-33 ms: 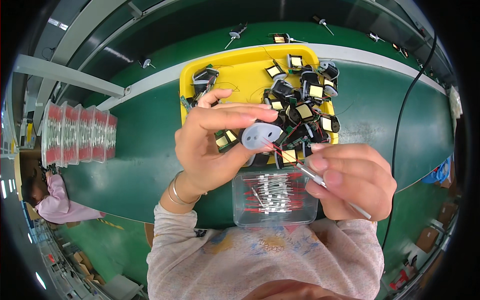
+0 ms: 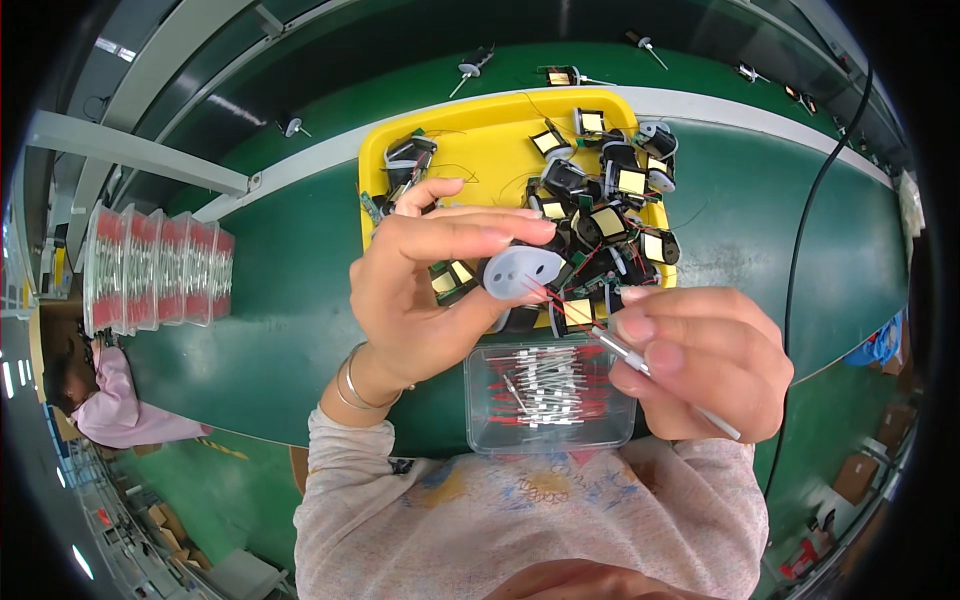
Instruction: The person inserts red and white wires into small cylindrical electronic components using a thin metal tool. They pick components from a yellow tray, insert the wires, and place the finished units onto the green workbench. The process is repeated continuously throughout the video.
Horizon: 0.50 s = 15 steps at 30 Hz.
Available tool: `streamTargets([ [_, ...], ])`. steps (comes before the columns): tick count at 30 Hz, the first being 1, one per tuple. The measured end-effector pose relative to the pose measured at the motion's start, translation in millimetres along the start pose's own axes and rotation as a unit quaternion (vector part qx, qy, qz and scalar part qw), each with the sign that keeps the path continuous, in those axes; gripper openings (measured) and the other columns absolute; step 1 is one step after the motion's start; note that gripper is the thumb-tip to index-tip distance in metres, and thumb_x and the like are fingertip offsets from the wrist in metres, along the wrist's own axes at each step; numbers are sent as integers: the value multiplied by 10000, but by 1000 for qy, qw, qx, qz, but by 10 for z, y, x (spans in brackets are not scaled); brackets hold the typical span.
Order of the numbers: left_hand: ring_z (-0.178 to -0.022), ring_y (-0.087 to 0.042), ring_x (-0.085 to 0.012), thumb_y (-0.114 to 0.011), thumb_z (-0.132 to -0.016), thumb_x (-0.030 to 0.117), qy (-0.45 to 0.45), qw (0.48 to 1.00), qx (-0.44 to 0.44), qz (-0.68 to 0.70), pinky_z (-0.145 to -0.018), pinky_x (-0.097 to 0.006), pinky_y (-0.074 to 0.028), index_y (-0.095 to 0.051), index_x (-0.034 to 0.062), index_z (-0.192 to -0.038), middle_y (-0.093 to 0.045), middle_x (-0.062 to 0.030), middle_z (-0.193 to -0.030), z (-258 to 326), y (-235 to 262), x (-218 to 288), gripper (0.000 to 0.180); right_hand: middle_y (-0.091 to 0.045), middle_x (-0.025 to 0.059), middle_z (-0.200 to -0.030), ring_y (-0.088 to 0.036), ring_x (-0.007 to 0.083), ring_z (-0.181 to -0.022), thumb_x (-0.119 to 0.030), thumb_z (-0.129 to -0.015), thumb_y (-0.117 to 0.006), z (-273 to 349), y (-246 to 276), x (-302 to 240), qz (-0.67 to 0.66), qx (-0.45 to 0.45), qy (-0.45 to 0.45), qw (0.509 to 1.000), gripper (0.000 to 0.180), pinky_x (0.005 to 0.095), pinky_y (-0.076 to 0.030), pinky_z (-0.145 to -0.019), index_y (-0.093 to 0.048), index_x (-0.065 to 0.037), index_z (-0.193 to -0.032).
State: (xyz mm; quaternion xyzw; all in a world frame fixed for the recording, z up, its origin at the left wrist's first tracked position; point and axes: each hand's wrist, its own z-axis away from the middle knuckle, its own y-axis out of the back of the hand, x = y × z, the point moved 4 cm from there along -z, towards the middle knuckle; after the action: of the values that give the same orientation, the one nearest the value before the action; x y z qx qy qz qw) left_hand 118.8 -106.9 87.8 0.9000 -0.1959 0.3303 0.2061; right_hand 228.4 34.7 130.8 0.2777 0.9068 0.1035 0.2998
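My left hand (image 2: 415, 280) pinches a small part with a round, whitish end cap (image 2: 522, 272) between thumb and fingers; the cap has several holes and faces the right hand. Between the fingertips of my right hand (image 2: 710, 360) is a thin white-and-metal rod (image 2: 622, 350) with red wire leads (image 2: 562, 307). The wire tips reach the cap's face; whether they enter a hole I cannot tell. Below the hands, a clear plastic box (image 2: 480, 425) holds many similar rods with red wires. Behind them, a yellow tray (image 2: 470, 115) carries black assemblies (image 2: 608, 222) with cream pads and green circuit boards.
Stacked clear boxes (image 2: 160, 268) of red-wired rods stand at the left of the green table (image 2: 280, 290). A black cable (image 2: 800, 240) hangs down on the right. Beyond a pale rail, several assemblies (image 2: 472, 66) lie on a green strip. Another person (image 2: 125, 400) sits at far left.
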Motion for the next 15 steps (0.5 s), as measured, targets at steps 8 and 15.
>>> streamTargets([
  [8, -890, -632, -210, -725, -689, 46, 1, 1000, -4, -3, -901, -401, -293, -474, 95, -964, -665, -100, -911, -15, -20, 22, 375, -608, 113, -762, -630, 253, -673, 17, -569, -752, -26, -8, 41, 28, 10, 13, 999, 345, 323, -546, -593, -555, 1, -853],
  [15, -871, -638, -211, -718, -693, 37, -5, 999, -3, -35, -898, -385, -299, -487, 92, -960, -668, -100, -896, -24, -7, 31, 357, -605, 127, -761, -629, 244, -667, 22, -574, -752, -25, -43, 45, 15, 31, 30, 999, 328, 329, -555, -603, -561, 13, -841],
])
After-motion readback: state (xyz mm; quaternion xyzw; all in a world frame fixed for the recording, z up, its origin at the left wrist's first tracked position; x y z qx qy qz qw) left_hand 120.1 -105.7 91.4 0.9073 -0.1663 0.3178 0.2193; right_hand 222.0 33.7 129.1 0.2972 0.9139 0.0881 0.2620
